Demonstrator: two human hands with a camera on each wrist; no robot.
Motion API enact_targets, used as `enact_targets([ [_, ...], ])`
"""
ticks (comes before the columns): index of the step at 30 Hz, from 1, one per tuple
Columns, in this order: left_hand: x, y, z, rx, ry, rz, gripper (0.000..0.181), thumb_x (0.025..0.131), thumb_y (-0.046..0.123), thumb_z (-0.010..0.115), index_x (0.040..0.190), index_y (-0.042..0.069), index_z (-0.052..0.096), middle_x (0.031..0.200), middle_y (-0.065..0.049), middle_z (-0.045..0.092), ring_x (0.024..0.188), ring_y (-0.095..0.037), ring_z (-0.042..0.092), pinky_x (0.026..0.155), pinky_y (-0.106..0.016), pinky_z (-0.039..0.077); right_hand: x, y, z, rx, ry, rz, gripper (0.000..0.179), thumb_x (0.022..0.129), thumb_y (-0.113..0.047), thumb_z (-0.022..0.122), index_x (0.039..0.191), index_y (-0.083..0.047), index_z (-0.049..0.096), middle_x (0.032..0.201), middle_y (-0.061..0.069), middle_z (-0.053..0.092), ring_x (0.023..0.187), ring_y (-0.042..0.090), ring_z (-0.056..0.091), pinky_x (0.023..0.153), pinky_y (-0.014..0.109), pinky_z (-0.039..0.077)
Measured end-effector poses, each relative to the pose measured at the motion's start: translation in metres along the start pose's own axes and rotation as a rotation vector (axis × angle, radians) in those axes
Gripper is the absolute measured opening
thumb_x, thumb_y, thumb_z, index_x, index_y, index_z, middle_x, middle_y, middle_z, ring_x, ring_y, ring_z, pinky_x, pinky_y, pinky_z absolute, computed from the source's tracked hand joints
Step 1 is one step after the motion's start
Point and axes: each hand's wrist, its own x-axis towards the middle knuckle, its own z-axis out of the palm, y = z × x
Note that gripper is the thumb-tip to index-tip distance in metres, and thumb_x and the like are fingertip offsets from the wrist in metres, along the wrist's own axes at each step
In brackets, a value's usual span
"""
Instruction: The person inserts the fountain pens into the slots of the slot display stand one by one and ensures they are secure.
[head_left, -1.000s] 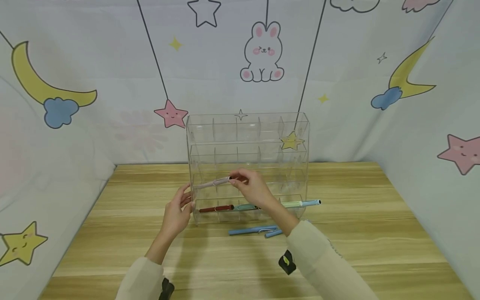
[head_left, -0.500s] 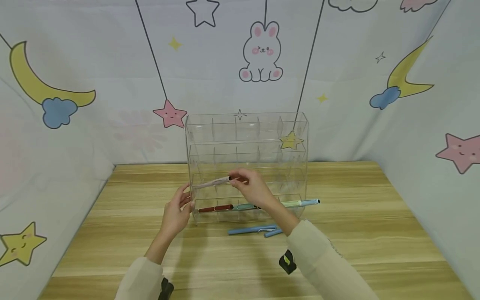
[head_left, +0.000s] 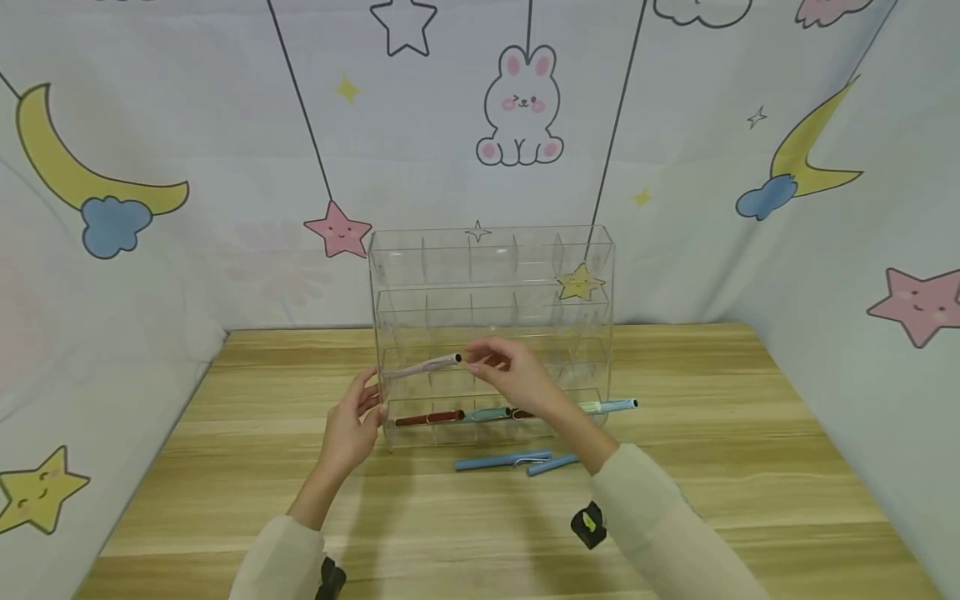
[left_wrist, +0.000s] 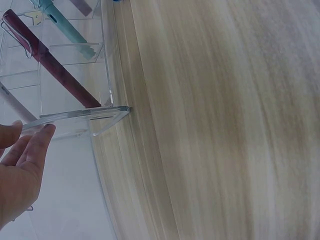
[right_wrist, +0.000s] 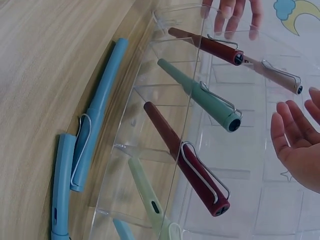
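Observation:
A clear rack of stepped tiers (head_left: 495, 289) stands on the wooden table. My left hand (head_left: 351, 435) grips its left side panel; the left wrist view shows thumb and fingers on either side of the panel edge. A pale pink pen (head_left: 426, 366) lies slanted in the left compartment of the second-lowest tier. Just right of its black-ended cap is my right hand (head_left: 519, 382), fingers loosely bent and holding nothing; the right wrist view shows a gap between them. The lowest tier bears two dark red pens (right_wrist: 205, 177), a green pen (right_wrist: 212, 104), a light green pen (right_wrist: 148, 195) and a light blue pen (head_left: 619, 406).
Two blue pens (head_left: 498, 460) lie on the table (head_left: 450, 533) before the rack, partly overlapping in the right wrist view. Behind the rack hangs a white cloth (head_left: 420, 150) printed with stars, moons and a rabbit. My right forearm crosses in front of the rack's right part.
My right hand has let go of the pale pink pen and drawn slightly to the right. The pen stays in its compartment. My left hand keeps its grip on the rack.

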Motion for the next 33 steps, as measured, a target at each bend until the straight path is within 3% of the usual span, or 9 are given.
enact_targets([
  [9,0.000,0.001,-0.001,-0.007,0.003,-0.004,0.055,0.085,-0.012,0.054,0.135,-0.002,0.035,0.116,-0.031,0.054,0.106,-0.041,0.054,0.083,-0.042,0.051,-0.011,0.001,-0.010,0.009,-0.005,0.028,0.024,0.090,-0.014,0.059,0.112,-0.005,0.061,0.109,0.009,0.061,0.091,0.017,0.057,0.077,0.031,0.051],
  [15,0.000,0.002,-0.001,-0.005,0.002,-0.014,0.055,0.085,-0.012,0.054,0.135,-0.002,0.035,0.116,-0.031,0.054,0.106,-0.040,0.054,0.083,-0.041,0.052,-0.020,0.003,-0.017,-0.014,-0.034,0.013,0.019,0.089,-0.011,0.059,0.107,-0.004,0.063,0.106,0.011,0.062,0.088,0.018,0.058,0.073,0.030,0.053],
  [21,0.000,0.003,-0.001,-0.018,-0.002,-0.018,0.055,0.085,-0.012,0.054,0.136,-0.001,0.035,0.117,-0.032,0.053,0.107,-0.041,0.054,0.083,-0.041,0.051,-0.031,0.008,-0.020,0.035,-0.080,-0.009,0.020,0.088,-0.006,0.059,0.106,0.001,0.062,0.102,0.016,0.061,0.083,0.024,0.060,0.066,0.036,0.056],
  [33,0.000,0.004,0.000,-0.018,-0.003,-0.022,0.055,0.085,-0.013,0.054,0.136,-0.002,0.035,0.117,-0.032,0.053,0.106,-0.041,0.054,0.082,-0.040,0.052,-0.056,0.022,-0.023,0.044,-0.147,-0.063,0.018,0.086,-0.004,0.063,0.102,0.004,0.063,0.096,0.016,0.062,0.081,0.020,0.058,0.064,0.025,0.053],
])
